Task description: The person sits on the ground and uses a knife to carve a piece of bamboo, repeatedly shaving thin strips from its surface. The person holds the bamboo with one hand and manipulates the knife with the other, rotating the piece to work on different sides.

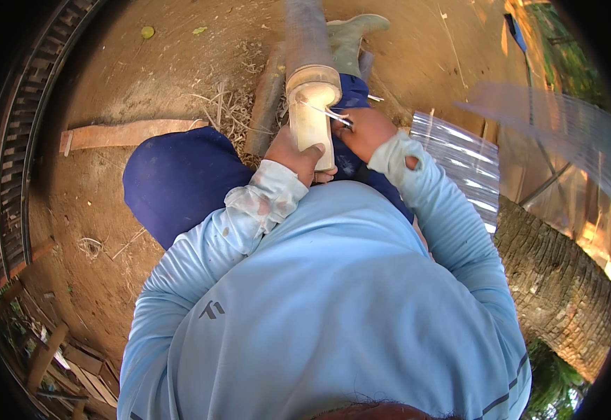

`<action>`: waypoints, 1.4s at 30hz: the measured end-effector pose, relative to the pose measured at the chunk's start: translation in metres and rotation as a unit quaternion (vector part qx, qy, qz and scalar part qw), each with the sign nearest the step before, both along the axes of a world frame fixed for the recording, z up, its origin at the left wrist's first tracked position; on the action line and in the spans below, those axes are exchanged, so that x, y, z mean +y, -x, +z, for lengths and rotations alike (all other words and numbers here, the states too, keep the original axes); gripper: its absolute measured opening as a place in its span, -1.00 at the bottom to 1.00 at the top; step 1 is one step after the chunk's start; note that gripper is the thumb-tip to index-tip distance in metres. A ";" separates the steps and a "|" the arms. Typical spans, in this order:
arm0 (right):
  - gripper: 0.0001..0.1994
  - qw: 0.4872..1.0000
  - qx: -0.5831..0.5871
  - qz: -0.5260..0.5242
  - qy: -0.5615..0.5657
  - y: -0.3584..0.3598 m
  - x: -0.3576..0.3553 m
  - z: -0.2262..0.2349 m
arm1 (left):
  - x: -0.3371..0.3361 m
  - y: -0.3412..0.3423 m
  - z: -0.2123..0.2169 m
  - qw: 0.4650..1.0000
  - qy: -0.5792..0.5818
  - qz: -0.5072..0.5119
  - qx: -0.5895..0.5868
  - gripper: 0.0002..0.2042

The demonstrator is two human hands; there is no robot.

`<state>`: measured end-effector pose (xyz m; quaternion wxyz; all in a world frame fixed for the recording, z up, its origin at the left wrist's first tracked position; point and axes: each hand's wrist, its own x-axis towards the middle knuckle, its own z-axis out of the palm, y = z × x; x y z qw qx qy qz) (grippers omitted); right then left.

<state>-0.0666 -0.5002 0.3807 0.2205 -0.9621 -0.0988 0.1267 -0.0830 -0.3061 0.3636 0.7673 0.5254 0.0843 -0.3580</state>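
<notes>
A thick bamboo pole (307, 35) runs from the top edge toward my body. Its near end is cut into a pale, flat-sided piece (310, 133) below a ringed node. My left hand (297, 155) wraps round this pale end, thumb along its side and fingertips showing under it. Just right of the pale end, my right hand (365, 127) is closed. A thin light strip or blade (325, 110) with a dark part sticks out of its fingers and crosses the bamboo; which of the two it is, I cannot make out.
Shavings (225, 105) lie on the brown dirt by another pole piece (267, 101). A flat board (127, 134) rests left. Clear corrugated sheets (456, 164) and a thick trunk (554, 280) stand right. A boot (347, 42) is ahead; a slatted rack (15, 140) edges the left.
</notes>
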 end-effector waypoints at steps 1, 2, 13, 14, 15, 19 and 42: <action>-0.85 0.999 0.010 -0.004 0.030 0.009 -0.001 0.004 | 0.000 -0.001 -0.001 1.000 -0.005 0.002 0.007 -0.65; -0.86 0.998 0.020 -0.005 0.060 0.017 0.001 0.014 | 0.001 -0.001 -0.001 1.000 -0.011 0.005 0.014 -0.62; -0.88 0.984 0.057 -0.025 0.167 0.046 0.004 0.030 | -0.002 0.003 0.001 0.997 -0.072 0.011 -0.016 -0.70; -0.87 0.983 0.058 -0.025 0.172 0.044 0.003 0.030 | -0.003 0.003 0.002 0.997 -0.075 0.010 -0.011 -0.70; -0.87 0.982 0.060 -0.025 0.178 0.041 0.001 0.029 | -0.003 0.004 0.006 0.996 -0.087 0.012 -0.017 -0.69; -0.79 0.976 0.077 -0.010 0.205 0.034 0.004 0.033 | -0.002 0.008 0.007 0.992 -0.119 0.003 -0.038 -0.65; -0.81 0.969 0.124 0.010 0.214 0.029 0.008 0.035 | -0.003 0.009 -0.010 0.986 -0.150 0.013 -0.065 -0.62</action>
